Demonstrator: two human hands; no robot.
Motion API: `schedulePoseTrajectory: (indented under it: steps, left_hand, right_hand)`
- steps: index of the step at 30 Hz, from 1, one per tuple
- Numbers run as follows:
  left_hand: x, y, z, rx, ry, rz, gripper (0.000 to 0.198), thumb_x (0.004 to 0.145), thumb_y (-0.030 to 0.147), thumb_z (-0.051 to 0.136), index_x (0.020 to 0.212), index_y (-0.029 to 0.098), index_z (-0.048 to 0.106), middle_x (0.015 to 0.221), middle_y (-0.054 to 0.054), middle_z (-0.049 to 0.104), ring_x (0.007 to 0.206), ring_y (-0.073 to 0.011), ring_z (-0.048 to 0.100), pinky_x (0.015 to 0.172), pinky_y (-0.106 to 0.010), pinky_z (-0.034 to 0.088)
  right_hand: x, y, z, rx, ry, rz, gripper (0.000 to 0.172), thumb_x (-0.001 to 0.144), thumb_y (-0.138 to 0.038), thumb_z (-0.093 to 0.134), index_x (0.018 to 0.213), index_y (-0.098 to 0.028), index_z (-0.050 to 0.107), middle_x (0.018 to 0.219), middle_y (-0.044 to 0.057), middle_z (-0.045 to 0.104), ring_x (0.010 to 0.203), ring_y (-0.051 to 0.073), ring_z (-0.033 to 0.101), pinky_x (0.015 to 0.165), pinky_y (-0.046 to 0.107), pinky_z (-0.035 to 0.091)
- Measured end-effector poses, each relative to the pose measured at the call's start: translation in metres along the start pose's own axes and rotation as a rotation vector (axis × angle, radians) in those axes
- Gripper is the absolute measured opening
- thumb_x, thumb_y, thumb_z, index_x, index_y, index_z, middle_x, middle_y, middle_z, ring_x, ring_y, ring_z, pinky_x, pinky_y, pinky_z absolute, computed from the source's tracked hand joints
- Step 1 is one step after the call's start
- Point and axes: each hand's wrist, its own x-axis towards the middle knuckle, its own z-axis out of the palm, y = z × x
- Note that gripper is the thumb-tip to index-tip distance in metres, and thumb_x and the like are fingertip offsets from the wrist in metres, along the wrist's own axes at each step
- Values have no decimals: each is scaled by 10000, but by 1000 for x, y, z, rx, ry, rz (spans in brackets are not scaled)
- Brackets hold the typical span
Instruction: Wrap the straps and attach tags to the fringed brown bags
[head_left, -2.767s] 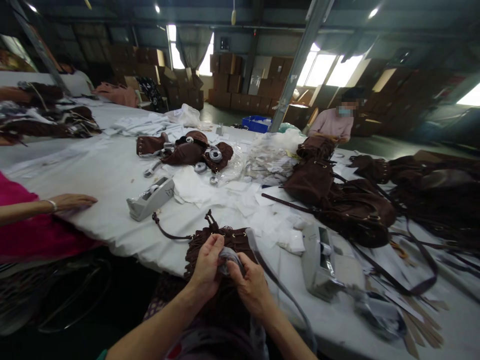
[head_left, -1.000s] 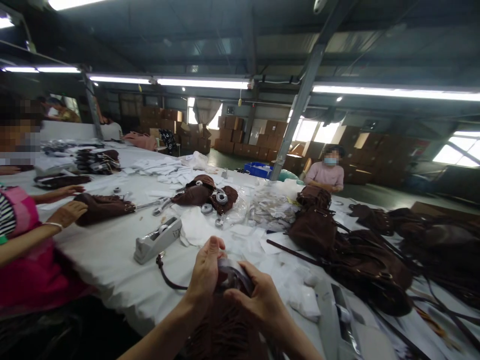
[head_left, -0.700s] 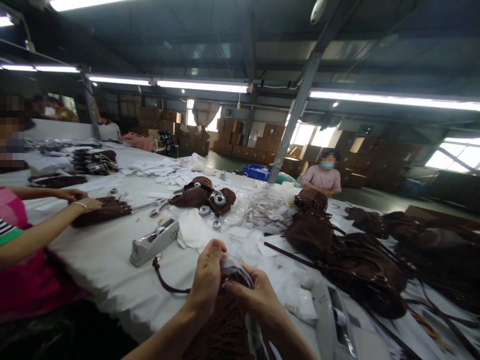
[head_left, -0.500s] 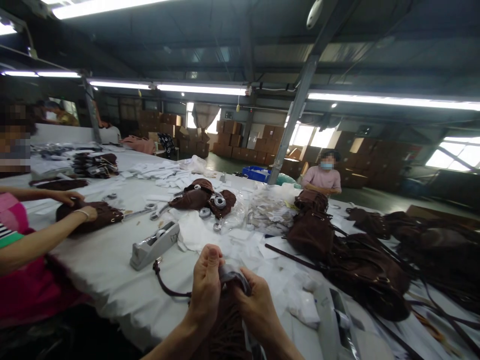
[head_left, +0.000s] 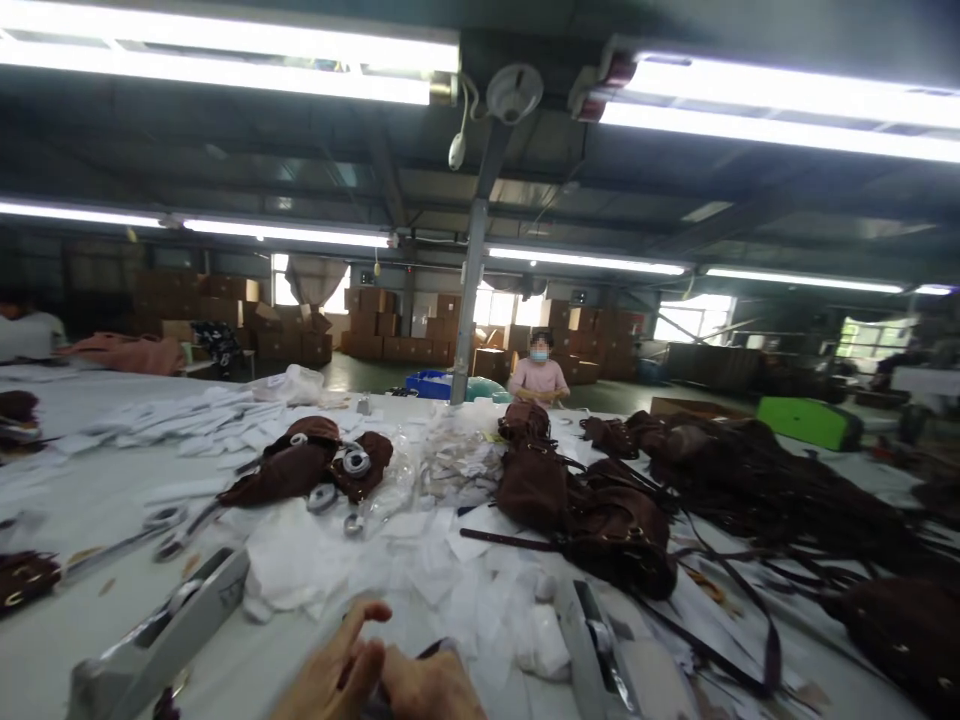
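Note:
At the bottom edge, my left hand (head_left: 334, 670) has its index finger and thumb apart, with nothing visible between them. Beside it and touching it, my right hand (head_left: 431, 688) is closed, a small dark piece showing at its knuckles; what it holds is mostly hidden. A grey tape dispenser (head_left: 161, 635) stands to the left of my hands, and another tape dispenser (head_left: 596, 650) to the right. Crumpled white paper (head_left: 296, 560) lies beyond my left hand. Brown bags (head_left: 532, 485) with long straps lie ahead to the right.
Brown pouches with tape rolls (head_left: 289, 475) lie ahead to the left, near scattered white slips (head_left: 187, 420). A large pile of brown bags (head_left: 780, 480) covers the right side. Across the table is a masked person (head_left: 538, 375), near a post (head_left: 469, 300) and a blue bin (head_left: 427, 384).
The view has tilted up and turned right, so my hands sit lower in it. My left fingers have spread apart; the brown item and grey strip between my hands are now largely out of sight.

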Motion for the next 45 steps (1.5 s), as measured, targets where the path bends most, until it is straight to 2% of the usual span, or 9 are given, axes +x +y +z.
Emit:
schedulePoseTrajectory:
  steps: [3, 8, 10, 15, 23, 29, 34, 41, 45]
  left_hand:
    - [-2, 8, 1, 253, 13, 107, 512, 768, 650, 494, 976, 206, 638, 546, -4, 604, 545, -198, 564, 563, -272, 403]
    - [-5, 30, -13, -159, 82, 35, 462, 719, 601, 622, 889, 172, 601, 454, 32, 525, 378, -116, 453, 388, -194, 309]
    - [-4, 41, -36, -360, 216, -32, 492, 678, 542, 703, 993, 191, 561, 417, 80, 463, 307, -78, 367, 343, -161, 257]
    - [3, 67, -78, -571, 570, 42, 521, 589, 385, 808, 1006, 234, 535, 491, 105, 465, 335, -66, 410, 357, -161, 368]
    - [19, 79, -37, -667, 402, 50, 436, 655, 424, 757, 922, 219, 480, 501, 120, 407, 336, -38, 351, 338, -123, 304]
    - [7, 78, -17, -692, 429, 89, 431, 673, 436, 749, 917, 223, 464, 495, 125, 393, 349, -41, 360, 358, -128, 312]
    - [2, 60, -13, -705, 495, 55, 446, 691, 499, 716, 922, 219, 456, 532, 128, 365, 361, -30, 328, 359, -120, 292]
    - [-5, 51, -32, -201, -25, -46, 545, 793, 628, 501, 1080, 168, 559, 660, 5, 577, 484, -127, 523, 447, -208, 386]
    - [-9, 50, -29, 128, -27, 93, 502, 785, 515, 592, 1148, 168, 602, 514, 35, 548, 471, -151, 506, 489, -221, 348]
  right_hand:
    - [11, -5, 3, -28, -106, -76, 118, 797, -276, 554, 743, -186, 606, 633, 24, 691, 408, 144, 538, 369, 220, 311]
    - [10, 3, -27, 182, -18, 43, 370, 727, -422, 673, 1015, -199, 608, 673, -9, 693, 497, 140, 587, 433, 193, 354]
    - [-2, 13, -43, 306, 25, 97, 446, 720, -486, 684, 1074, -235, 581, 692, -26, 688, 539, 132, 603, 465, 177, 362]
    - [-40, 42, -53, 213, 3, 161, 183, 878, -330, 513, 809, -191, 609, 729, 43, 676, 684, 182, 646, 607, 226, 417]
    - [-11, 24, -68, 773, 84, 67, 768, 782, -556, 597, 1395, -151, 376, 1200, 159, 593, 1062, 283, 581, 904, 392, 450]
    - [23, -27, -64, 906, 213, 93, 429, 888, -501, 470, 1087, -147, 608, 812, 38, 662, 714, 176, 607, 637, 250, 470]
    - [18, -25, -51, 687, 261, 104, 317, 948, -402, 374, 938, -172, 592, 708, 13, 634, 606, 140, 573, 562, 218, 402]
    - [12, -5, -46, 216, 91, -59, 170, 900, -284, 453, 881, -179, 584, 734, 27, 674, 592, 154, 604, 506, 226, 347]
    - [14, -5, -44, 80, 67, -180, 138, 864, -207, 490, 913, -178, 616, 744, 21, 685, 606, 143, 608, 497, 214, 350]
